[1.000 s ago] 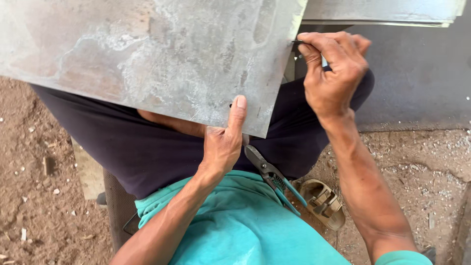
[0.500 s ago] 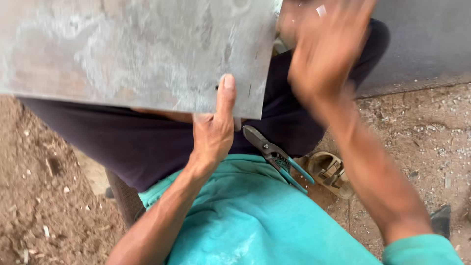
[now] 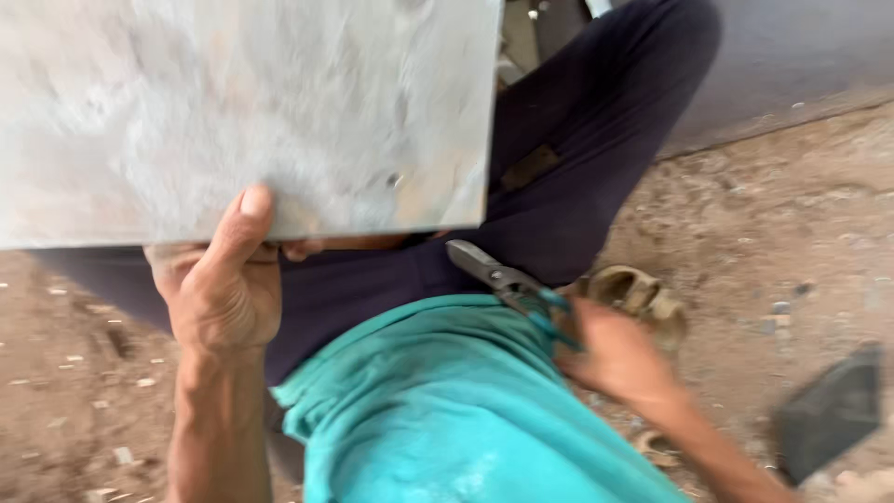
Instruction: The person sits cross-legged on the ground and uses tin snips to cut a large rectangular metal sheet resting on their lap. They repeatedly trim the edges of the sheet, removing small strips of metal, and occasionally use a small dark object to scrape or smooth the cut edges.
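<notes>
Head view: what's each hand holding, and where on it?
Left hand grips the grey metal sheet at its lower edge, thumb on top. Right hand is at the blue handles of the tin snips; blurred, so a closed grip cannot be told.

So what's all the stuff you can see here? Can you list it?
flat grey metal sheet: one, grey, upper left, over the lap
metal snips with teal handles: one, steel and teal, on the lap beside the shirt
tan sandal: one, tan, on the dirt ground at right
dark flat object: one, dark grey, lower right, blurred
grey wall: one, upper right
dirt ground: brown, scattered with small chips
left hand: one, grip on the sheet's lower edge, thumb on top
right hand: one, at the snips' handles, blurred
</notes>
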